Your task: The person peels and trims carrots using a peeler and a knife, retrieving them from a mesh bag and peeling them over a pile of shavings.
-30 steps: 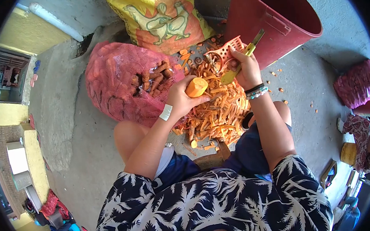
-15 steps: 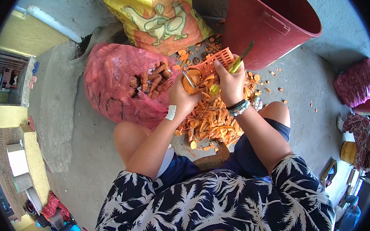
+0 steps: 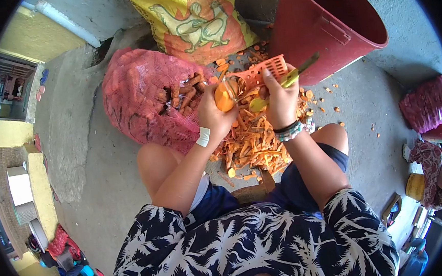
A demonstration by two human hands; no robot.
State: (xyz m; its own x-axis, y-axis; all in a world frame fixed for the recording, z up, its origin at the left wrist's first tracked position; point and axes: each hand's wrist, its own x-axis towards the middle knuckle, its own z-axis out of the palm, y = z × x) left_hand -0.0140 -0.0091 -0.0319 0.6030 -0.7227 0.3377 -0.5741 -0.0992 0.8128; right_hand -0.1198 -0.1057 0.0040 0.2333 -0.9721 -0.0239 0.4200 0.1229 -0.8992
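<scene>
My left hand (image 3: pixel 215 113) is wrapped round a thick peeled carrot (image 3: pixel 224 98). My right hand (image 3: pixel 282 100) grips an orange peeler (image 3: pixel 265 72) with a perforated handle, its blade end against the carrot's side. The same hand also holds a knife (image 3: pixel 299 71) with a yellow-green handle, its dark blade pointing up and right. Below both hands lies a heap of orange peelings (image 3: pixel 254 143). Left of my left hand, a pink mesh sack (image 3: pixel 139 97) is open on unpeeled brown-skinned carrots (image 3: pixel 184 95).
A tall red bin (image 3: pixel 309 39) stands behind my right hand. Beside it leans a yellow and orange sack (image 3: pixel 197 24) with printed chickens. Carrot bits are scattered on the concrete floor (image 3: pixel 116 181). At the far right are a purple sack (image 3: pixel 424 104) and another person (image 3: pixel 433 169).
My right hand has come left and down from beside the bin, bringing the peeler onto the carrot. Since the middle frame, the peeler and knife have shifted slightly right.
</scene>
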